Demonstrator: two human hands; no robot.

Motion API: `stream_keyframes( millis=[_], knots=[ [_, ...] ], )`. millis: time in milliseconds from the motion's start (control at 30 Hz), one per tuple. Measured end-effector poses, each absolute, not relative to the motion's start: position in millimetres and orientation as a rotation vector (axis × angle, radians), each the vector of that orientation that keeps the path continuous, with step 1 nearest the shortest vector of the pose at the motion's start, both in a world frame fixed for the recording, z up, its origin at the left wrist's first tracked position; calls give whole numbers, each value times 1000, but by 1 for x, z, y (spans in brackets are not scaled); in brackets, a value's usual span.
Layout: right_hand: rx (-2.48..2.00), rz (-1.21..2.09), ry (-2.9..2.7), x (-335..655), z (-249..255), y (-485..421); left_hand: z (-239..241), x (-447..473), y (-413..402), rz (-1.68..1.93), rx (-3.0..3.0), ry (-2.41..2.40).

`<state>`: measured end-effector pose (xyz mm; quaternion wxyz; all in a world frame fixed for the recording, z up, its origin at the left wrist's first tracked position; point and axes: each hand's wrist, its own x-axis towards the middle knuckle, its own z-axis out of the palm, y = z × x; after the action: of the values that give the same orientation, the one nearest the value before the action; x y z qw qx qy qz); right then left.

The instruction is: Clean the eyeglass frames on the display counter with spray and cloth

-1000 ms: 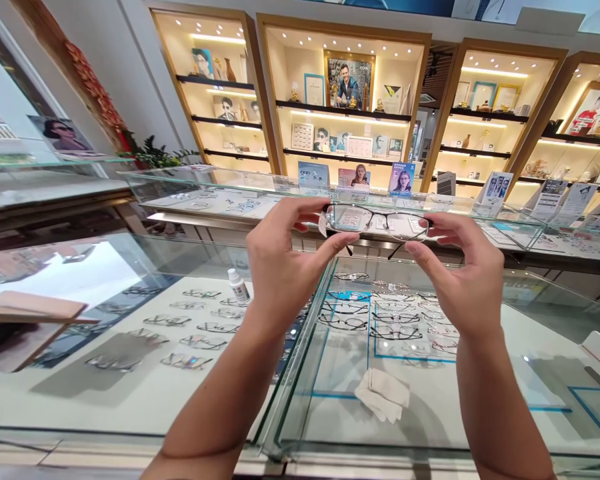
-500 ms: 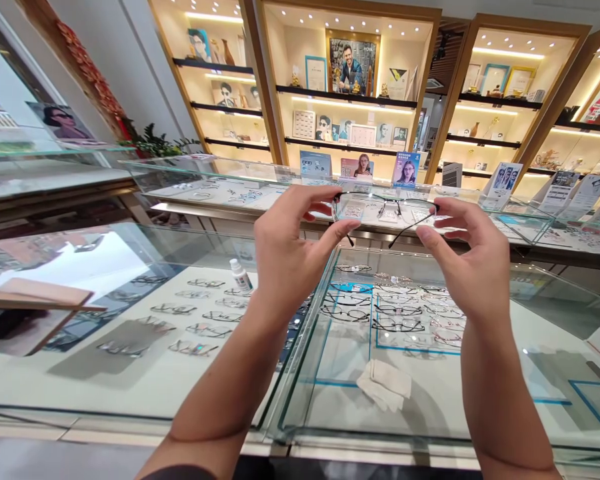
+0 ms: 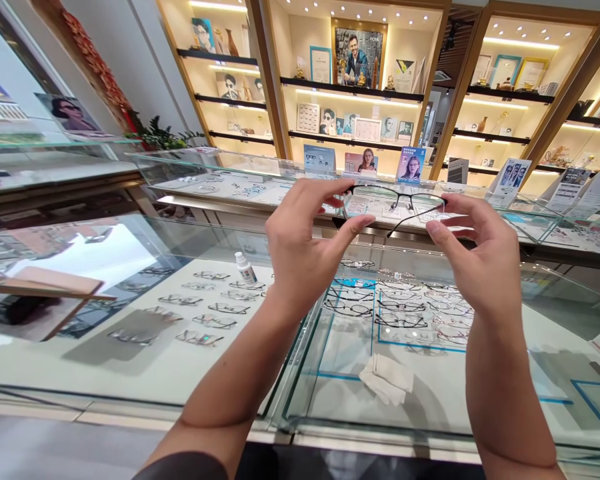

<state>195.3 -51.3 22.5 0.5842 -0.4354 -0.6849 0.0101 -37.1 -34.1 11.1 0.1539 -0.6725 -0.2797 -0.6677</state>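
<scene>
A pair of dark half-rim eyeglasses (image 3: pixel 404 199) is held up in the air between both hands, above the glass counter. My left hand (image 3: pixel 313 230) pinches its left end between thumb and fingers. At the other end, my right hand (image 3: pixel 480 250) grips the frame near the hinge the same way. One temple hangs inward and down from the right side. Part of the left temple is hidden behind my left hand. Below, a crumpled pale cloth (image 3: pixel 387 379) lies on the glass top, and a white bottle (image 3: pixel 245 268) stands to the left.
Rows of eyeglasses (image 3: pixel 401 321) fill the glass display case (image 3: pixel 300 427) under my arms. A wooden-edged mirror or tray (image 3: pixel 55 287) sits at the left. Farther back stand another glass counter (image 3: pixel 220 190), small advert cards (image 3: pixel 411 165) and lit shelves (image 3: pixel 350 90).
The eyeglasses and both hands have shifted slightly right in view. The frame front now appears more level and its lenses show taller. Both hands keep their hold.
</scene>
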Motion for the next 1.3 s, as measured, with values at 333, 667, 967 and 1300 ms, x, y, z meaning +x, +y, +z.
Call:
stream_keyframes(
  millis=[333, 667, 967, 1300],
  knots=[
    [-955, -56, -1537, 184, 23, -59, 9, -40, -29, -1950, -1977, -887],
    [-916, -104, -1533, 178, 21, -60, 9, -42, -27, -2027, -2006, -928],
    [-964, -100, -1552, 178, 21, -60, 10, -39, -33, -1985, -1992, -950],
    [-985, -129, -1589, 181, 21, -59, 11, -35, -39, -1914, -1918, -952]
  ],
)
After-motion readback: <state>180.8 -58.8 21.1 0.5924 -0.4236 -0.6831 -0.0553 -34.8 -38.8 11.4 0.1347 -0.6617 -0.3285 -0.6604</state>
